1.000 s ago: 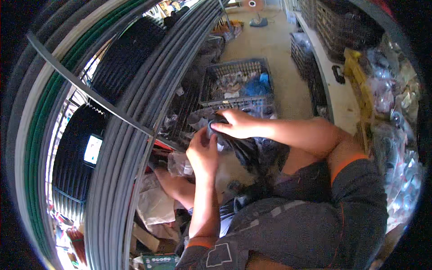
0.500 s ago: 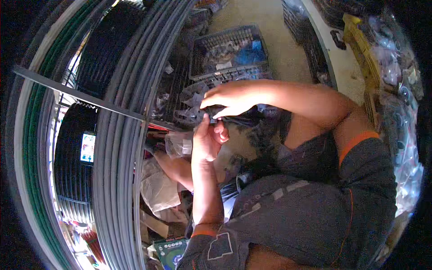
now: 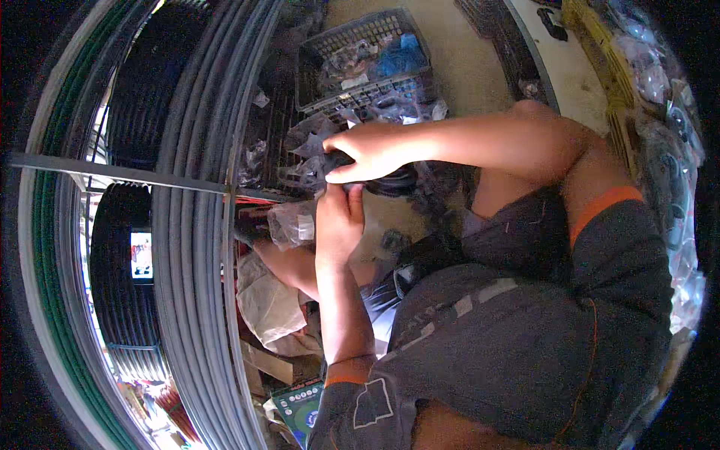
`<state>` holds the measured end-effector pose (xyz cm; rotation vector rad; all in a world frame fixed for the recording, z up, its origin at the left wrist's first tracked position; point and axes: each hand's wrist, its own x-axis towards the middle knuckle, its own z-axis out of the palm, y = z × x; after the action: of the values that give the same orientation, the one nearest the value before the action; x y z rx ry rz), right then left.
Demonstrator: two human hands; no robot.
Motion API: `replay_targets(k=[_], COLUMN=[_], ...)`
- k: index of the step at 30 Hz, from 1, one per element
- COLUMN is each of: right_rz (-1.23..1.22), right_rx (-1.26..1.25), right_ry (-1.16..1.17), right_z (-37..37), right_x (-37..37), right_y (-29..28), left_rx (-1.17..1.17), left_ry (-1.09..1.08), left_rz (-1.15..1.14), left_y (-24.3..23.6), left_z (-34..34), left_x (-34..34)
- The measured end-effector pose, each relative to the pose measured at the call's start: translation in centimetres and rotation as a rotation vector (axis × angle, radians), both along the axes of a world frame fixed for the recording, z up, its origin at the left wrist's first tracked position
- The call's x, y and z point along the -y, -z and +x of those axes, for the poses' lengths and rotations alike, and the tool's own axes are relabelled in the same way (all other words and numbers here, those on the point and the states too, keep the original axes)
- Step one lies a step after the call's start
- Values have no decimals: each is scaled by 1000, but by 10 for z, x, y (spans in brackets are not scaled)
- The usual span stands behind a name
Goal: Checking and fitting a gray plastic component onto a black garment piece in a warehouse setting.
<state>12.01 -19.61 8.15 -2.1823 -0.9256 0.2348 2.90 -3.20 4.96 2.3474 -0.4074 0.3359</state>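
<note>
My right hand (image 3: pixel 367 150) reaches in from the right, with fingers and thumb closed round a small black part (image 3: pixel 339 160). Just below it, touching or nearly touching, my left hand (image 3: pixel 339 225) is closed with its thumb up against the same spot. The part is mostly covered by my fingers, so its exact kind cannot be made out. Beyond my hands lie several clear plastic bags (image 3: pixel 307 139) with dark contents. Under my right wrist sits a dark coiled bundle (image 3: pixel 394 182).
A grey plastic crate (image 3: pixel 364 94) holding bagged items and a blue bag stands ahead on the floor. At left, a metal rack (image 3: pixel 120 175) carries grey, black and green coils of hose (image 3: pixel 191 247). Below it are a paper sack (image 3: pixel 270 300) and a green box (image 3: pixel 301 409). Packaged goods (image 3: pixel 679 195) line the right.
My hands have shifted slightly up and left in the view. The right-hand fingers now wrap further round the black part, and the left hand has turned, its thumb pointing up. The view has shifted.
</note>
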Motion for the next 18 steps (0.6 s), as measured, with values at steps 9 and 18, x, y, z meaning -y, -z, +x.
replay_targets(k=[9,18], right_rz=[340,480], right_rx=[12,-394], right_ry=[-172,-533], right_z=[3,12], right_x=[-2,-4], right_y=[0,-25], left_rx=[-383,-327], left_ry=[37,211], left_rz=[-556,-1068], left_y=[0,13], left_z=[-10,-5], left_x=[-12,-52])
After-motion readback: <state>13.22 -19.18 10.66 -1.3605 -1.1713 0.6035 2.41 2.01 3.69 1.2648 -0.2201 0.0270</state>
